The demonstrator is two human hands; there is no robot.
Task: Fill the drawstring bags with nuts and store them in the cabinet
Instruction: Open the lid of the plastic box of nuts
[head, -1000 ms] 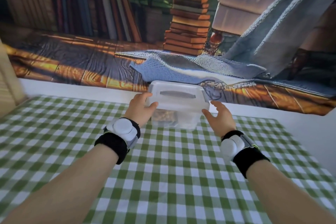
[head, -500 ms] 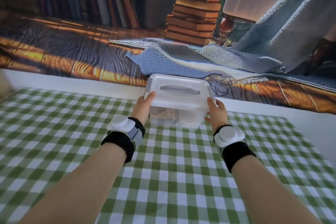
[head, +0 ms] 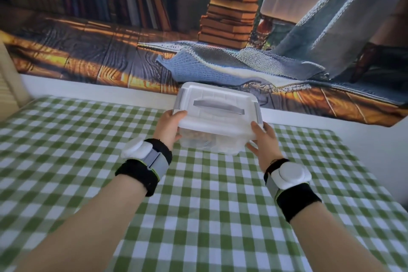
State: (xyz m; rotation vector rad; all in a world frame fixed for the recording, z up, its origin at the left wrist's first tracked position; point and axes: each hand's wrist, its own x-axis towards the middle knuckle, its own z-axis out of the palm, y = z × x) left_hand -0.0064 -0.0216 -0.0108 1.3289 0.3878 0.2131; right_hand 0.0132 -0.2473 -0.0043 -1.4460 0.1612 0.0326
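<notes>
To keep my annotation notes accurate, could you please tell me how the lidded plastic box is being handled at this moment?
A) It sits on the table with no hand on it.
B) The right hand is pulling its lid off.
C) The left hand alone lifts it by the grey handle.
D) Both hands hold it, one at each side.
D: the left hand and the right hand each hold one side of the plastic box, and neither touches its grey handle.

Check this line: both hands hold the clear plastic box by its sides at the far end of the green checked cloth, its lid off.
Not quite: the lid is on, not off. The head view shows the white lid with its grey handle closing the clear plastic box. The rest stands: left hand and right hand hold its sides, far end of the green checked cloth.
</notes>
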